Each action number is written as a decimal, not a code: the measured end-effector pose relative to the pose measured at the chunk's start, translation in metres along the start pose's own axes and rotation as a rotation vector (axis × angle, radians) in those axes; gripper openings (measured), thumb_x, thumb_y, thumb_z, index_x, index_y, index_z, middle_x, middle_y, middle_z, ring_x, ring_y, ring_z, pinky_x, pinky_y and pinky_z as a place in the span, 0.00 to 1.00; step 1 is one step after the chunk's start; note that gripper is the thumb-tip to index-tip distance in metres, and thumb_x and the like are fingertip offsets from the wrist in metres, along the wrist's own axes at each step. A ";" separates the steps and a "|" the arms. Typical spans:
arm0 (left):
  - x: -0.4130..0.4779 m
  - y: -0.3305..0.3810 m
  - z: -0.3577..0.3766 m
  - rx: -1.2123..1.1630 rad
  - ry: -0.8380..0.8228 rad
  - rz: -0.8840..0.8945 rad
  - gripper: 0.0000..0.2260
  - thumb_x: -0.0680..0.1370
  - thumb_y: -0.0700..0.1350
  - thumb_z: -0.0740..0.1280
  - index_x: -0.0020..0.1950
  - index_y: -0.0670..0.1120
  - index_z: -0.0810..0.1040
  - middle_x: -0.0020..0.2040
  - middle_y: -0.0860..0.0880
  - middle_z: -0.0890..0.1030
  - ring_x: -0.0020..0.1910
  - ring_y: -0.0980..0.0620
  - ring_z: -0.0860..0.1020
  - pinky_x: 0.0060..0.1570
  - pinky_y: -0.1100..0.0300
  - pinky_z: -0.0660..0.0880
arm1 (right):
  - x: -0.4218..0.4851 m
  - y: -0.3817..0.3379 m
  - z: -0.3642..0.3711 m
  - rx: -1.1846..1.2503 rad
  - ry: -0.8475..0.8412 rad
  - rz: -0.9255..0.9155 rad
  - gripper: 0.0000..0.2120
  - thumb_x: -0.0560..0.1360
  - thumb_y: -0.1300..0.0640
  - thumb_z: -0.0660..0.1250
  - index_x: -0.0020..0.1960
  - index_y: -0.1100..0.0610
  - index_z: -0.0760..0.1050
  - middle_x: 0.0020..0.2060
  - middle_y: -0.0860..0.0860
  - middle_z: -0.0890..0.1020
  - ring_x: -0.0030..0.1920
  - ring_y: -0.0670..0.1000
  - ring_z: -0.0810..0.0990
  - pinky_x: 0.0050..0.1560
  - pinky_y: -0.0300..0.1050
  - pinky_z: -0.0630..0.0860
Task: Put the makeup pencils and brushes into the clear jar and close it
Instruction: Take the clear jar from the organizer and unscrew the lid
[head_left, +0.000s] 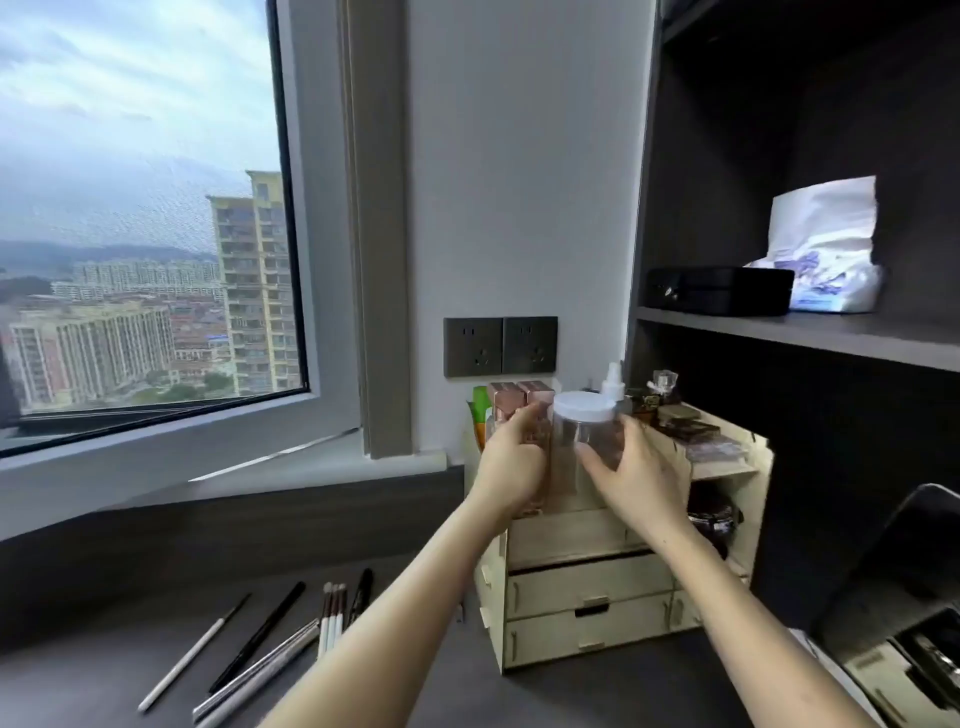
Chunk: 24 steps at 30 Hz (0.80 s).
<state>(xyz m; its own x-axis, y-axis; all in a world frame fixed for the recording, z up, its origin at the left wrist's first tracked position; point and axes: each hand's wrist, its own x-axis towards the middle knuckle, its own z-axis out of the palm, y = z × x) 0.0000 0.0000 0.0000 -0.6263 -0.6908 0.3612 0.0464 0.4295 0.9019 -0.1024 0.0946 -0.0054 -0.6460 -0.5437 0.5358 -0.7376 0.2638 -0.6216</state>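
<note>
The clear jar (574, 441) with its white lid (583, 407) on stands on top of the wooden drawer organiser (587, 587). My left hand (511, 462) presses against its left side and my right hand (636, 475) wraps its right side, so both hands grip the jar. Down on the dark desk at the lower left lie several makeup pencils and brushes (270, 639), spread apart: a thin white one (195, 654), a black pencil (257, 642), silver-handled ones (260, 686), a bunch of small brushes (331, 613) and a black pen (361, 597).
Pink boxes (519, 402), a white spray bottle (613, 382) and perfume bottles crowd the organiser top around the jar. Wall sockets (500, 345) sit behind. A dark shelf (800, 332) with a black case and tissue pack is at right. A window fills the left.
</note>
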 end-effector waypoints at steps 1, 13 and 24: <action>0.003 -0.002 0.003 -0.001 -0.025 0.001 0.28 0.74 0.31 0.56 0.73 0.51 0.67 0.69 0.47 0.73 0.66 0.47 0.72 0.64 0.49 0.73 | 0.004 0.003 0.004 0.046 0.000 0.008 0.28 0.75 0.49 0.66 0.70 0.58 0.63 0.65 0.55 0.76 0.64 0.56 0.74 0.60 0.48 0.71; -0.044 0.050 -0.024 -0.006 0.039 0.401 0.27 0.77 0.33 0.61 0.73 0.53 0.67 0.64 0.52 0.74 0.62 0.54 0.73 0.62 0.61 0.71 | -0.032 -0.054 -0.029 0.291 0.331 -0.206 0.28 0.70 0.46 0.69 0.65 0.55 0.66 0.52 0.46 0.78 0.51 0.52 0.80 0.50 0.52 0.79; -0.165 -0.044 -0.116 0.622 0.195 0.404 0.44 0.64 0.63 0.71 0.75 0.59 0.54 0.60 0.51 0.74 0.57 0.51 0.75 0.52 0.59 0.73 | -0.151 -0.102 0.034 0.875 -0.451 0.201 0.30 0.66 0.39 0.69 0.60 0.54 0.65 0.44 0.51 0.80 0.42 0.49 0.83 0.41 0.46 0.80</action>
<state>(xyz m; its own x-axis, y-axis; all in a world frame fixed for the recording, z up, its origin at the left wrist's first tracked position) 0.1919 0.0277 -0.0719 -0.5024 -0.4763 0.7216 -0.2402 0.8786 0.4127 0.0777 0.1225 -0.0426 -0.4739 -0.8525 0.2205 -0.1021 -0.1955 -0.9754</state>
